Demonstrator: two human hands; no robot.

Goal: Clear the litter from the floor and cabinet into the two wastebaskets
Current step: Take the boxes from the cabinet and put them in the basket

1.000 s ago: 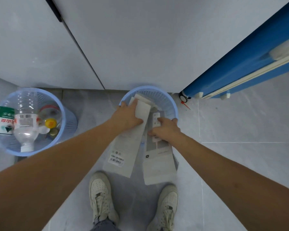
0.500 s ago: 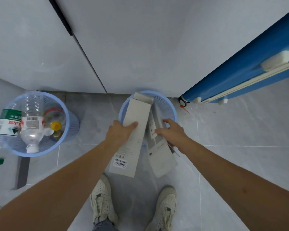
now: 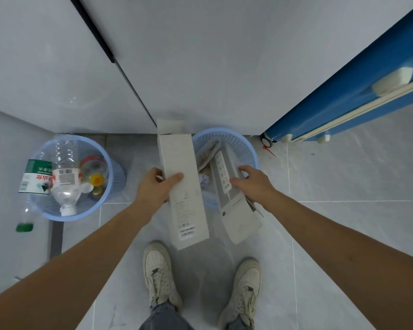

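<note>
Standing at the far left of the grey tiled floor (image 3: 343, 234) is a pale blue wastebasket (image 3: 105, 160), holding clear plastic bottles: a green-labelled bottle (image 3: 35, 177) is hanging over its left rim with its green cap pointing to the near side, a red-and-white-labelled bottle (image 3: 65, 172) is lying across the middle, and loose caps, one of them yellow (image 3: 96, 179), are sitting at the bottom. Moving right, the left hand (image 3: 156, 186) is gripping a long white carton (image 3: 181, 186), thumb on its top face and fingers wrapped behind its left edge; the carton is tilting with its open flap at the far end, just left of the second wastebasket's rim, and its barcoded end toward the near side above the shoes (image 3: 160, 277). Right of it, a second pale blue wastebasket (image 3: 246, 146) is sitting against the grey cabinet (image 3: 200, 55), with crumpled paper inside. The right hand (image 3: 253, 182) is holding a power-strip box (image 3: 234, 198), fingers closed on its right side; the box's far end is dipping into this basket while its near end is sticking out over the rim. At the far right, a blue cart (image 3: 343, 96) on a small castor is standing beside the cabinet.
</note>
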